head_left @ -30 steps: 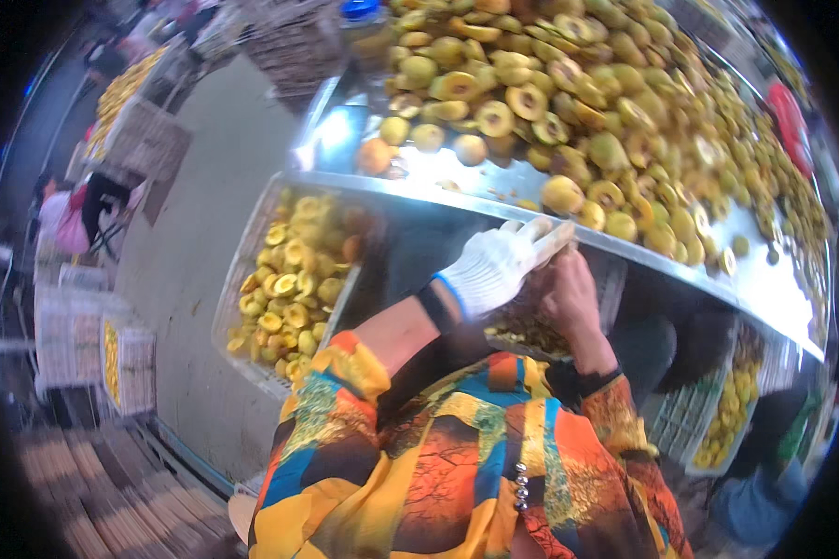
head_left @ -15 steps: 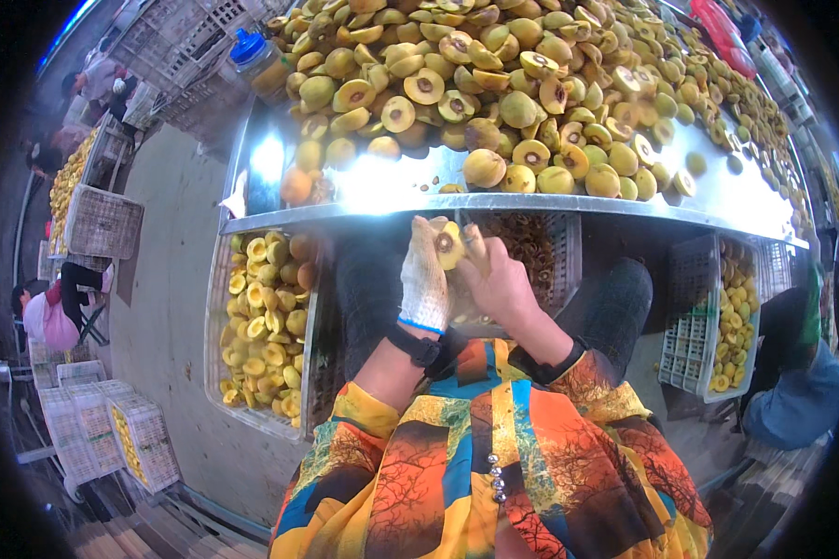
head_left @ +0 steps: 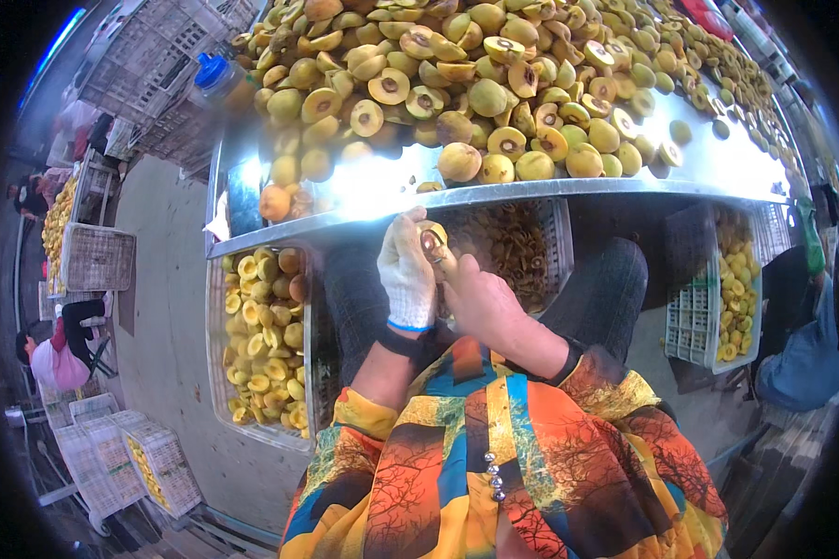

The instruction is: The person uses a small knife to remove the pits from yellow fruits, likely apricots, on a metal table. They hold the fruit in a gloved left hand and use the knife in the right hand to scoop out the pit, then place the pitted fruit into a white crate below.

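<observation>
My left hand (head_left: 405,284), in a white knit glove with a blue cuff edge, holds a yellow peach half (head_left: 429,233) with its cut face turned toward my right hand. My bare right hand (head_left: 492,303) is closed around a small pitting tool (head_left: 447,264). The tool's tip meets the dark centre of the fruit; most of its handle is hidden in my fingers. Both hands are over my lap, just below the front edge of the metal table (head_left: 494,194). Halved peaches (head_left: 391,86), many with pits in them, are heaped on that table.
At my left stands a crate of pitted halves (head_left: 263,345). Between my knees, a crate (head_left: 508,247) contains brown pits or scraps. Another fruit crate (head_left: 708,307) is on the right, beside a seated person (head_left: 802,349). A blue-lidded jar (head_left: 222,79) stands at the table's left corner.
My hands have shifted slightly left in the picture. The peach half has turned, and the tool now reaches its centre. The whole view has tilted and moved a little.
</observation>
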`<state>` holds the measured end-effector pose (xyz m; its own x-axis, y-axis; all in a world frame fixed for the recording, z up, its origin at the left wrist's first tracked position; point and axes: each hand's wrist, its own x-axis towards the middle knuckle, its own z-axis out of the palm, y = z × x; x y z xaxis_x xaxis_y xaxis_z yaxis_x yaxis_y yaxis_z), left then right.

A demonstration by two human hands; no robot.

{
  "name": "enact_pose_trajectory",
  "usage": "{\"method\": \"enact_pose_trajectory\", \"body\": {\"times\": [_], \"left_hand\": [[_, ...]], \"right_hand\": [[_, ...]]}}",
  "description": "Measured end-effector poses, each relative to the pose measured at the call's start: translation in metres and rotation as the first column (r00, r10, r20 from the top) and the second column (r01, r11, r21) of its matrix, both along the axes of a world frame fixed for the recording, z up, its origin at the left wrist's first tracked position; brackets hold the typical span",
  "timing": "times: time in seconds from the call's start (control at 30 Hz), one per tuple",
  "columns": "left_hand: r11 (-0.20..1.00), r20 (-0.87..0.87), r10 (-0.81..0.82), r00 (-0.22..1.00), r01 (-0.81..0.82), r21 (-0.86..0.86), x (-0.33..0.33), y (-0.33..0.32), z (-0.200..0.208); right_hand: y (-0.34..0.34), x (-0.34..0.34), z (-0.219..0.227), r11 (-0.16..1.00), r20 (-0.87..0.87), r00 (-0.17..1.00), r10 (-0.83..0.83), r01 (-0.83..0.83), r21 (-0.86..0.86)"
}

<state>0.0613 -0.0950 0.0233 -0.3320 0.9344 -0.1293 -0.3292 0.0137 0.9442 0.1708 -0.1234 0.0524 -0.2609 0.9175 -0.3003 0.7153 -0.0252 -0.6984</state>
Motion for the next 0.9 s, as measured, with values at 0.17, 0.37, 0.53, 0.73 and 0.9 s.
{"method": "enact_pose_trajectory", "body": {"times": [0.17,0.37,0.53,0.73,0.9], "left_hand": [[0.95,-0.07,-0.281,0.957,0.267,-0.16,-0.017,0.012,0.018],[0.952,0.12,-0.286,0.951,0.296,-0.077,-0.018,0.011,0.015],[0.997,0.103,-0.027,0.994,0.034,-0.067,-0.006,0.007,-0.005],[0.982,0.174,-0.089,0.981,0.116,-0.148,-0.008,0.01,-0.012],[0.984,0.079,-0.144,0.986,0.151,-0.097,-0.011,0.008,-0.012]], "right_hand": [[0.001,0.008,-0.001,0.994,-0.07,0.992,0.105,-0.106,-0.006],[0.002,0.005,0.0,0.997,-0.152,0.988,0.033,-0.044,-0.068],[0.002,-0.001,0.006,0.977,-0.158,0.987,-0.005,-0.029,-0.212],[0.001,0.006,-0.018,0.977,-0.255,0.965,0.064,-0.113,-0.183],[0.005,0.014,-0.006,0.855,-0.509,0.858,-0.068,-0.213,-0.474]]}}
